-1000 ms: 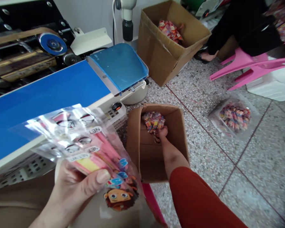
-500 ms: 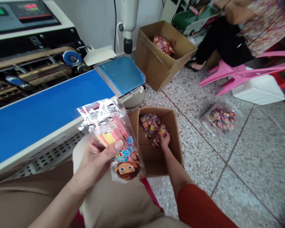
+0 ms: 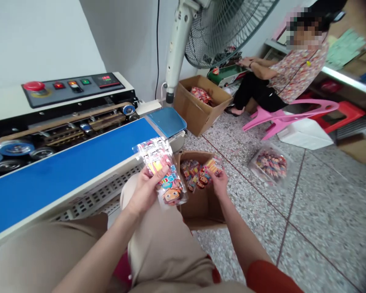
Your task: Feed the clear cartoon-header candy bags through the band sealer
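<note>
My left hand [image 3: 144,191] is closed around a clear packet of pink and yellow sticks [image 3: 161,171] with a cartoon face printed at its bottom, held over my lap. My right hand [image 3: 218,182] grips another such packet [image 3: 208,171], lifted just above an open cardboard box [image 3: 201,207] on the floor between my knees. More of the same packets [image 3: 190,173] lie inside that box.
A sealing machine with a blue conveyor belt [image 3: 64,169] and a control panel [image 3: 70,85] runs along my left. A standing fan [image 3: 207,28], a second box of packets [image 3: 198,103], a bag of packets [image 3: 270,165] and a seated person [image 3: 280,77] on a pink chair lie ahead.
My right hand has come up out of the box with a packet. The left hand with its packet has drawn nearer to my lap, and my view has tilted upward.
</note>
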`<state>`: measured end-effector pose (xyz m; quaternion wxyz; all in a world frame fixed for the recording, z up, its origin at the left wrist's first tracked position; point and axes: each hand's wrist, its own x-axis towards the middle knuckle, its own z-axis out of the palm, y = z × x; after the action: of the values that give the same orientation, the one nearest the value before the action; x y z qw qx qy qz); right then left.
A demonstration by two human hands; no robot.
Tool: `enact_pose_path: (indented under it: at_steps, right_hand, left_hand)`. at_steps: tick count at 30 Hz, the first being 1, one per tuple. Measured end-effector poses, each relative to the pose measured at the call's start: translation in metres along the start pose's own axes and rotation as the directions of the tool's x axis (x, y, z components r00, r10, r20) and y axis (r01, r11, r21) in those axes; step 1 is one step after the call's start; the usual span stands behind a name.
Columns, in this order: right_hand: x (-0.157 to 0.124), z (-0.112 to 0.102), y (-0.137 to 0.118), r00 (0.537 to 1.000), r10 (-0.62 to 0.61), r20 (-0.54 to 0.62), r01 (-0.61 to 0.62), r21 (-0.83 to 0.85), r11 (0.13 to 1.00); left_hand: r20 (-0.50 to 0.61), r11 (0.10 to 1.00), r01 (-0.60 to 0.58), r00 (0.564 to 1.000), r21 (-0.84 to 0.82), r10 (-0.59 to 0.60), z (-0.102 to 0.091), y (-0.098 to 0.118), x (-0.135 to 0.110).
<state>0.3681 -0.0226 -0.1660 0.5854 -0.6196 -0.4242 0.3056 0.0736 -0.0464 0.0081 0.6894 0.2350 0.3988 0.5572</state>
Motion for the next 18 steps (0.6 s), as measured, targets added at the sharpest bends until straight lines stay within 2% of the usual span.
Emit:
enact_pose_path:
  at_steps: [3, 5, 8, 11, 18]
  right_hand:
    - [-0.014, 0.008, -0.015, 0.999, -0.047, 0.026, 0.047, -0.011, 0.999]
    - [-0.024, 0.013, -0.008, 0.999, -0.044, 0.000, 0.044, -0.078, 0.996]
    - [-0.039, 0.021, 0.021, 0.999, 0.008, -0.054, -0.020, -0.229, 0.973]
    - [-0.050, 0.029, 0.055, 0.991, 0.122, -0.057, -0.134, -0.347, 0.928]
    - [-0.064, 0.037, 0.114, 0.956, 0.282, -0.079, -0.286, -0.460, 0.841]
  left_hand:
    - [-0.025, 0.999, -0.032, 0.999, -0.018, 0.032, -0.002, 0.003, -0.006]
    - [-0.042, 0.998, -0.066, 0.997, -0.026, 0.064, -0.004, 0.004, -0.010]
    - [-0.038, 0.996, -0.091, 0.995, -0.009, 0.091, -0.008, 0.004, -0.017]
    - [-0.061, 0.994, -0.100, 0.993, 0.043, 0.102, -0.013, 0.004, -0.022]
    - [-0.069, 0.993, -0.107, 0.992, 0.048, 0.110, -0.012, 0.003, -0.022]
